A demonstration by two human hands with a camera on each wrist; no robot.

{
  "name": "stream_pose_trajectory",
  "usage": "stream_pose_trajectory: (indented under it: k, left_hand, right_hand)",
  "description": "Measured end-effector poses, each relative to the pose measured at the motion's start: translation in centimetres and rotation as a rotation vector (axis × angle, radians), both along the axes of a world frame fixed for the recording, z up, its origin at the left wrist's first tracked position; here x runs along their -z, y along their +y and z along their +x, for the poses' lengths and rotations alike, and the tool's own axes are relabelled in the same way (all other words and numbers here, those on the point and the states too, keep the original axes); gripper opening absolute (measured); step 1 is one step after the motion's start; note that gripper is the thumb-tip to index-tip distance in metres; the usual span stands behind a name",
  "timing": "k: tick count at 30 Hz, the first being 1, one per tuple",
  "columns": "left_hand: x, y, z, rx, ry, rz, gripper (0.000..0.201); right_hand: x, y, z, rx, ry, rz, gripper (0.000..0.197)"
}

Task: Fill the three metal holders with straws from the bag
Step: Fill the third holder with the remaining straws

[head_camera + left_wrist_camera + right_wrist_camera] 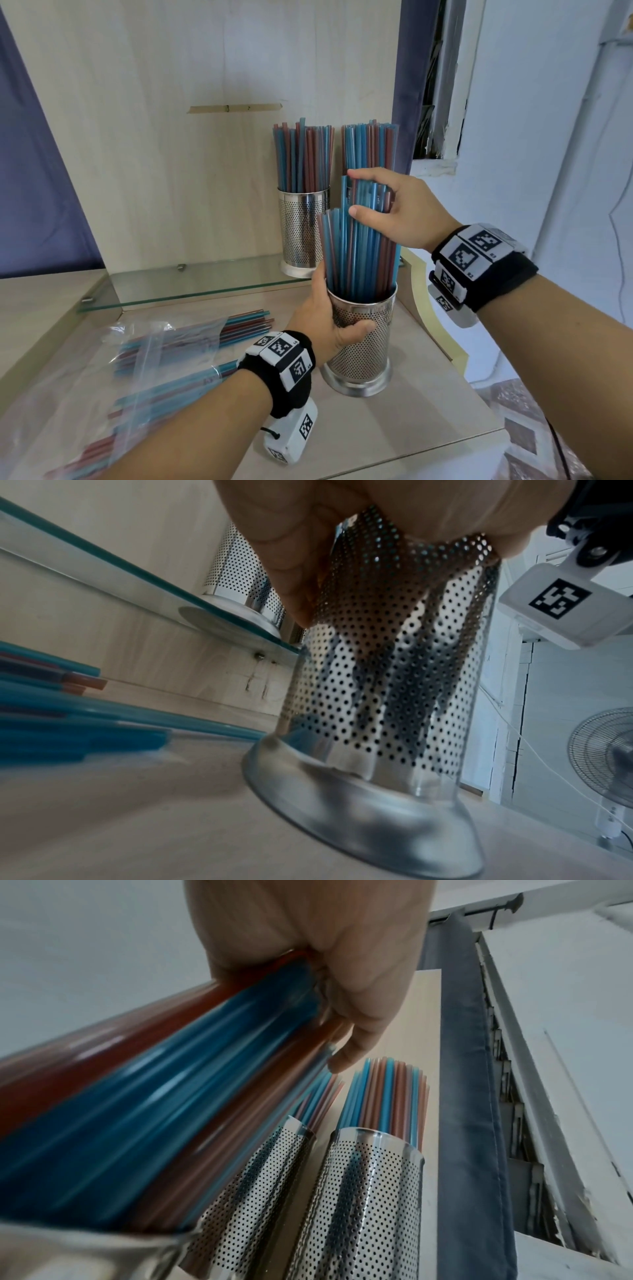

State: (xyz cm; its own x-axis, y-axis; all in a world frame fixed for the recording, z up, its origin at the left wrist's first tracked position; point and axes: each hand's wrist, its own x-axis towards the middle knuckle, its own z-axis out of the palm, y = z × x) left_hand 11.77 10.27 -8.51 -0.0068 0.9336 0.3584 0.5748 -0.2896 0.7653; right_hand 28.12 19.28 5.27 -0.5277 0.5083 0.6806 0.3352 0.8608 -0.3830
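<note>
A perforated metal holder [364, 346] stands on the wooden counter [394, 428], part filled with blue and red straws [359, 253]. My left hand [330, 318] grips its wall near the rim; the left wrist view shows my left hand's fingers [301, 547] wrapped on the mesh of the same holder [394, 674]. My right hand [363, 193] grips a bundle of these straws near their tops, lower ends inside the holder. In the right wrist view my right hand [325, 974] clasps that bundle [164, 1102]. Two full holders [303, 229] [369, 1204] stand on the glass shelf behind.
A clear plastic bag [147, 363] with several blue and red straws lies on the counter at the left, some straws poking out. The glass shelf [191, 287] juts over the counter's back. The counter's right edge [442, 329] runs close to the near holder.
</note>
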Motion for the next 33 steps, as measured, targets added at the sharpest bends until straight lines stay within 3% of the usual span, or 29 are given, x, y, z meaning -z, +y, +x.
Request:
stream_pose_trajectory:
  k: [6, 19, 25, 30, 33]
  left_hand:
    - [-0.2, -0.1, 0.0, 0.001, -0.003, -0.034, 0.117]
    - [-0.5, -0.7, 0.0, -0.004, 0.005, -0.040, 0.116]
    - [-0.7, -0.7, 0.1, 0.019, -0.015, -0.061, 0.116]
    - [-2.5, -1.8, -0.9, 0.046, -0.004, -0.095, 0.122]
    - [-4.6, -3.6, -3.7, -0.063, 0.123, -0.118, 0.128]
  right_hand:
    - [0.3, -0.1, -0.5, -0.015, 0.136, 0.073, 0.051]
    - [1.2, -0.7, -1.1, 0.034, 0.111, 0.269, 0.048]
    - [1.4, -1.0, -0.4, 0.032, 0.010, 0.235, 0.044]
    - [0.3, -2.5, 0.7, -0.017, 0.010, 0.152, 0.063]
    - [0.9, -3.9, 1.9, -0.018, 0.128, 0.017, 0.072]
